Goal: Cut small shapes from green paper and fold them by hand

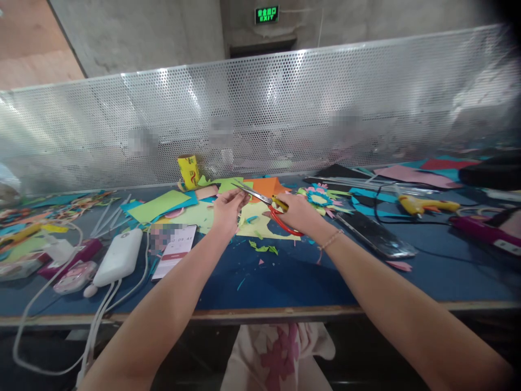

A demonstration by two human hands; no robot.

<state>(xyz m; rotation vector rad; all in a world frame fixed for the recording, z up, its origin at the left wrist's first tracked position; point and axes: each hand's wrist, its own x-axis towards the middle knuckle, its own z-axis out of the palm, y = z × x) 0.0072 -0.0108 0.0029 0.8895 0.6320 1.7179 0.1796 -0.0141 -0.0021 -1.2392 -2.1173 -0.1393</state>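
Observation:
My right hand (296,213) is closed round a pair of scissors (256,194) with red handles, the metal blades pointing left and away from me. A yellow and dark part also shows at its fingers; I cannot tell what it belongs to. My left hand (228,209) is pinched beside the blades, and whatever its fingertips hold is too small to make out. Below both hands lies a pale yellow-green sheet (268,231), with green paper scraps (264,248) at its near edge. A blue and pink paper flower (319,195) rests just beyond my right hand.
Left of my arms are a phone (179,250) with a lit screen, a white power bank (120,257) with cables and a yellow can-like object (189,171). To the right lie a dark phone-like slab (376,234) and a yellow glue gun (427,205). A perforated metal screen (260,114) stands behind.

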